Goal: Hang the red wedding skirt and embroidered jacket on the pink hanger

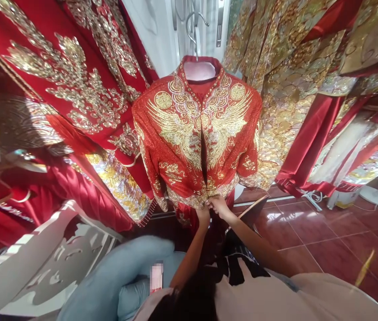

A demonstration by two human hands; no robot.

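Observation:
A red jacket [189,178] with gold bird embroidery hangs from a metal hanger [191,35] in front of me. Its front edges meet at the chest and at the hem, with a dark gap between them. At the bottom of that front opening, my left hand [203,215] and my right hand [218,206] are close together. Both sets of fingers are pinched on the jacket's lower front edge. Any fastener between the fingertips is too small to make out.
Red garments with gold sequins [88,84] hang at the left, gold-patterned ones [285,89] at the right. A white carved chair [58,254] stands at lower left beside a blue-grey cushioned seat [115,267]. Red floor tiles [326,227] and a white stand base [376,196] lie at right.

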